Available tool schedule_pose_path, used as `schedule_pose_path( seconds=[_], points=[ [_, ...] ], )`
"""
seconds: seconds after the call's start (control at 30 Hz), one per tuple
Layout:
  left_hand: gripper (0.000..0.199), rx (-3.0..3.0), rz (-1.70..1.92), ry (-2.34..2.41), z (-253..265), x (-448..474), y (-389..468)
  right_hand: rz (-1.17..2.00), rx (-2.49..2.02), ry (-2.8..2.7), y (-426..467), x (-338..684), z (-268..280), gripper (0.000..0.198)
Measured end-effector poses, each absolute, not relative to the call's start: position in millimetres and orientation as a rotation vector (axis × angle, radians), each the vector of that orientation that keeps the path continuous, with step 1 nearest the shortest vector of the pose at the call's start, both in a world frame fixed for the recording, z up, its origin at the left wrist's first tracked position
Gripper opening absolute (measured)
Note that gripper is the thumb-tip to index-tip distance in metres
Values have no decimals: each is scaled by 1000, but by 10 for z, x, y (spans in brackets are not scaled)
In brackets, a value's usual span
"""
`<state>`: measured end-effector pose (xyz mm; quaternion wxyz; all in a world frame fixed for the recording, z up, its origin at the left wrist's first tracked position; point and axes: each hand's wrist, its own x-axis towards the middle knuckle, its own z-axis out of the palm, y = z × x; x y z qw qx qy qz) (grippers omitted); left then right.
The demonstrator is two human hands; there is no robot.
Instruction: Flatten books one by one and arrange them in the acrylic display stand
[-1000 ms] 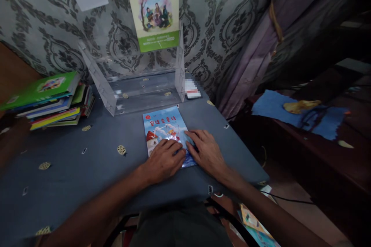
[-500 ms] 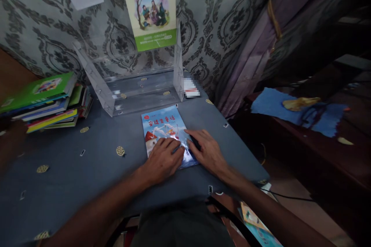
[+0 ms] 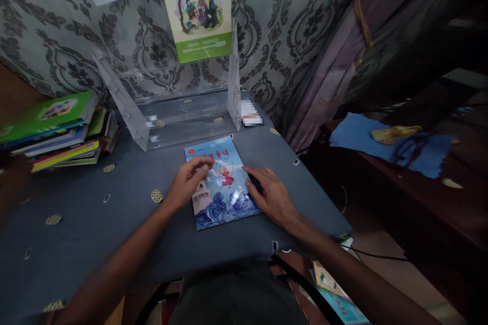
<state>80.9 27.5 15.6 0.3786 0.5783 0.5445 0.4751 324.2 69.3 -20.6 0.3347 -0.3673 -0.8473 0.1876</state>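
Observation:
A blue picture book (image 3: 227,208) with red Chinese lettering and painted waves lies closed and flat on the grey tablecloth. My left hand (image 3: 187,179) is over the book's left edge, fingers curved and thumb apart, with nothing seen in it. It hides part of the title; whether it touches the cover I cannot tell. At the book's right edge rests my right hand (image 3: 273,197), closed around a small black object (image 3: 255,183) between thumb and fingers. Most of that object is hidden, so its kind is unclear.
Behind the book stands a clear acrylic stand (image 3: 139,127), below a green-and-cream book (image 3: 204,43). A stack of books (image 3: 57,122) is at left, near a blurred brown shape (image 3: 13,183). To the right, a blue cloth (image 3: 354,134) lies on a dark red surface.
My left hand has lifted from the cover's lower middle and moved left and up, uncovering the painted waves. My right hand stays at the right edge with the black object.

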Motion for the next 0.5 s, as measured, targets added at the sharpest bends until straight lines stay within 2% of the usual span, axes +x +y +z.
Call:
schedule_pose_path(
  seconds=[0.17, 0.5],
  points=[
    [20, 934, 1487, 1374, 270, 523, 394, 498, -981, -2216, 698, 3243, -207, 37],
    [23, 919, 1437, 1384, 151, 482, 426, 512, -993, -2211, 723, 3243, -248, 37]
  ],
)
